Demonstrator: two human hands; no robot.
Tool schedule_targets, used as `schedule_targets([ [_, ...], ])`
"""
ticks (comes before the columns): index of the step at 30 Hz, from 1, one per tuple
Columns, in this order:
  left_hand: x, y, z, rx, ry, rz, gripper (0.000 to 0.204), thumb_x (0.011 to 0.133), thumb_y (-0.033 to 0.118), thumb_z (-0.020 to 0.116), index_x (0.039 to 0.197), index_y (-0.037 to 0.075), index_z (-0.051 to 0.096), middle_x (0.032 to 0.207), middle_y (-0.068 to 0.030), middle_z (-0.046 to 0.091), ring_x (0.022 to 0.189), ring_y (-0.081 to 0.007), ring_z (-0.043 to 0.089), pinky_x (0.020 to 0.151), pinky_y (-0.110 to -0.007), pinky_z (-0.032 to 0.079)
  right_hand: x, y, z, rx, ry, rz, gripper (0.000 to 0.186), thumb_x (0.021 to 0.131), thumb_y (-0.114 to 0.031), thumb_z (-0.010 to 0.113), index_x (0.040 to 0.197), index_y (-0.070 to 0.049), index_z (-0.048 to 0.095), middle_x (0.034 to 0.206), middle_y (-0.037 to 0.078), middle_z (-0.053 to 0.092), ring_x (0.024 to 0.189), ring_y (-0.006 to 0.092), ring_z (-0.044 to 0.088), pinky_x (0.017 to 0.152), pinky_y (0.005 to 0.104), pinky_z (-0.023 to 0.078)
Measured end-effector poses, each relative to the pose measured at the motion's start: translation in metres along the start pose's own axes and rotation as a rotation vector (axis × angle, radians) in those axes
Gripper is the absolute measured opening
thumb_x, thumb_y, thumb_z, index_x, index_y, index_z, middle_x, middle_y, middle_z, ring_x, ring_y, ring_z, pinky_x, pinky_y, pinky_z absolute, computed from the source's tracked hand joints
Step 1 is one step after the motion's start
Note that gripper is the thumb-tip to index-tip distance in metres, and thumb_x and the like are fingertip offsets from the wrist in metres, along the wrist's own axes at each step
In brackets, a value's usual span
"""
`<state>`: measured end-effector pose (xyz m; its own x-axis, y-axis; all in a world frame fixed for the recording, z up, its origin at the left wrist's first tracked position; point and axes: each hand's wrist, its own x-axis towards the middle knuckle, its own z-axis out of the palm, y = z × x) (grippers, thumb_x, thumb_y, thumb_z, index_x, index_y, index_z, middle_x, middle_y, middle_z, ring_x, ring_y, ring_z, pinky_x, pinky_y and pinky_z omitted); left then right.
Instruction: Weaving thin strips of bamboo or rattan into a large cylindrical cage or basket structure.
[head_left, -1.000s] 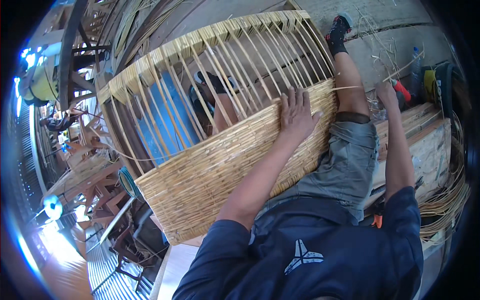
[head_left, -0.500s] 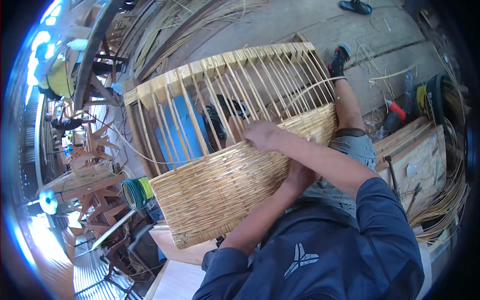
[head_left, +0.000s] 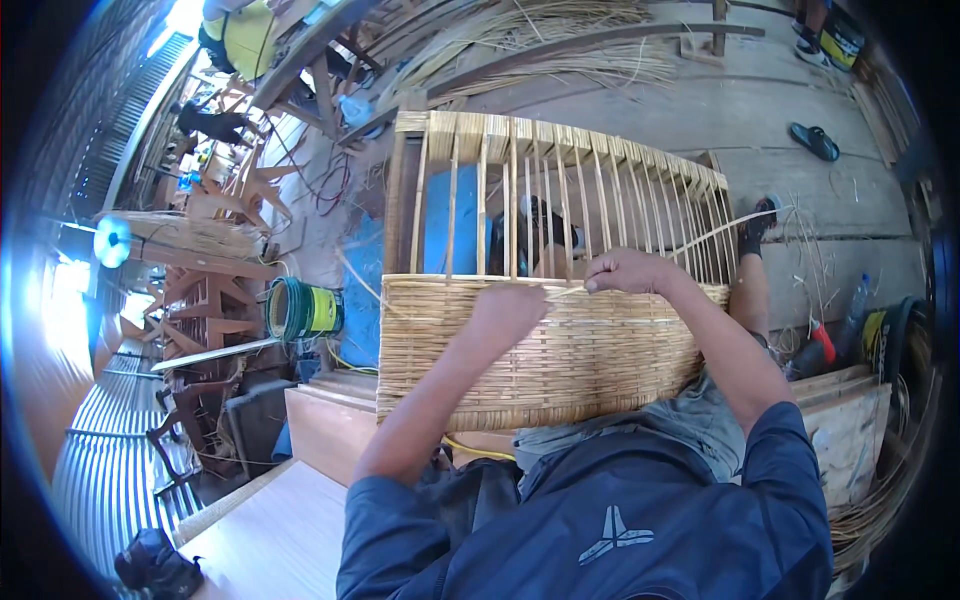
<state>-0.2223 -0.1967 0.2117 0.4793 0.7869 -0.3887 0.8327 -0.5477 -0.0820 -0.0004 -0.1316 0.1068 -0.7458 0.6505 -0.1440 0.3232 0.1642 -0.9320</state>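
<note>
The woven cane panel (head_left: pixel 590 345) spans the space before you, its near edge at your lap, bare slats beyond. Your dark blue shirt (head_left: pixel 480 535) bears a pale three-armed emblem (head_left: pixel 615 535). The green bucket (head_left: pixel 283 310) at left wears a yellow label (head_left: pixel 323 310), its markings too small to read. Your left hand (head_left: pixel 510 312) curls at the weave's upper edge, its grip hidden; your right hand's (head_left: pixel 630 272) fingers pinch closed on a thin strip (head_left: pixel 720 232).

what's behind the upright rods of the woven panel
Between the rods, a blue surface and part of a leg show. The dense weave below covers whatever is behind it.
</note>
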Motion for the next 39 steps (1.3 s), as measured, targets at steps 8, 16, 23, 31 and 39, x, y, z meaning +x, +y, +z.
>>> schedule_targets([
  [8, -0.130, -0.084, -0.065, -0.884, 0.096, -0.384, 0.035, 0.094, 0.029, 0.047, 0.082, -0.003, 0.056, 0.067, -0.0087, 0.054, 0.063, -0.0254, 0.053, 0.061, -0.034, 0.044, -0.008, -0.134, -0.067, 0.575, -0.094, -0.423, 0.031, 0.090, -0.032, 0.056, 0.080, -0.003, 0.060, 0.067, 0.005, 0.060, 0.063, 0.0136, 0.058, 0.062, 0.0279, 0.048],
  [16, -0.152, -0.078, -0.103, -1.046, 0.023, -0.402, 0.043, 0.087, 0.044, 0.055, 0.073, 0.004, 0.060, 0.063, 0.0017, 0.050, 0.061, -0.0052, 0.044, 0.056, -0.022, 0.035, -0.141, -0.053, -0.161, 0.955, 0.416, -0.484, 0.027, 0.088, -0.033, 0.057, 0.087, -0.005, 0.055, 0.061, -0.002, 0.041, 0.060, 0.0101, 0.047, 0.067, 0.0295, 0.047],
  [23, 0.003, -0.041, -0.064, -0.808, -0.226, -0.202, 0.030, 0.090, 0.031, 0.055, 0.089, 0.004, 0.067, 0.067, 0.0040, 0.051, 0.062, -0.0068, 0.044, 0.057, -0.022, 0.037, -0.288, 0.106, -0.135, 0.809, 0.917, -0.248, 0.022, 0.086, -0.028, 0.063, 0.083, -0.009, 0.053, 0.065, -0.004, 0.042, 0.061, 0.0095, 0.043, 0.067, 0.0284, 0.044],
  [31, 0.100, -0.005, -0.046, -0.742, -0.196, -0.136, 0.031, 0.088, 0.030, 0.059, 0.087, 0.000, 0.067, 0.069, 0.0022, 0.055, 0.067, -0.0073, 0.046, 0.061, -0.026, 0.041, -0.341, 0.208, -0.070, 1.060, 1.134, -0.038, 0.023, 0.090, -0.029, 0.057, 0.078, -0.009, 0.055, 0.065, -0.001, 0.049, 0.063, 0.0125, 0.049, 0.064, 0.0268, 0.042],
  [39, 0.181, 0.097, -0.039, -0.136, 0.197, 0.087, 0.028, 0.083, 0.022, 0.046, 0.073, 0.002, 0.062, 0.072, -0.0203, 0.063, 0.071, -0.0376, 0.064, 0.066, -0.048, 0.050, -0.294, 0.103, -0.131, -0.445, 1.918, 0.348, 0.034, 0.092, -0.024, 0.054, 0.118, -0.003, 0.058, 0.093, 0.005, 0.064, 0.084, 0.0120, 0.057, 0.074, 0.0270, 0.043],
])
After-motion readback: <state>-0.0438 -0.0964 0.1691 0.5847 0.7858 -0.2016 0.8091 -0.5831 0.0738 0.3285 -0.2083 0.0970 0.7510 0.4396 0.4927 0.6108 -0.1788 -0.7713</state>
